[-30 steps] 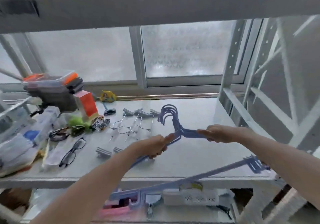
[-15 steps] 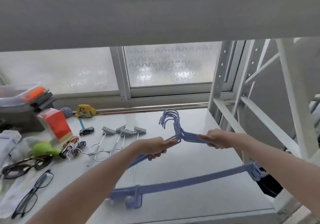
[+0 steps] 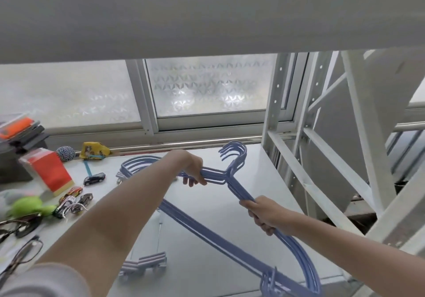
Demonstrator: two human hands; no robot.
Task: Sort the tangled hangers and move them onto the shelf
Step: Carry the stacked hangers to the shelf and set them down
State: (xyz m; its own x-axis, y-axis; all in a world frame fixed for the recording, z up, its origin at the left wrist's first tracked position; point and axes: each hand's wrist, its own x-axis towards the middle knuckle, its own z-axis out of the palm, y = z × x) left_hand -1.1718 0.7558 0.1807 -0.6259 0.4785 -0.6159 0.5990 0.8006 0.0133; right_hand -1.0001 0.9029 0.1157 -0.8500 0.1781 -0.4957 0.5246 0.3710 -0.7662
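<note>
Head view shows the left hand and right hand each gripping the gathered blue hangers above the shelf's right edge, sorted, not yet laid down.

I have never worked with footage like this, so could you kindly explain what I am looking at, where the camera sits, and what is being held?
There is no machine here: a person works with bare hands, and the single camera is worn on their head, looking forward and down. Both forearms reach in from below. The left hand and the right hand each grip one shoulder of a bundle of blue plastic hangers, stacked with their hooks together pointing toward the window. They are held over a white shelf of a metal rack. On the shelf's left lie toy cars, an orange box, a green toy and eyeglasses; grey clip hangers lie near the front.
</note>
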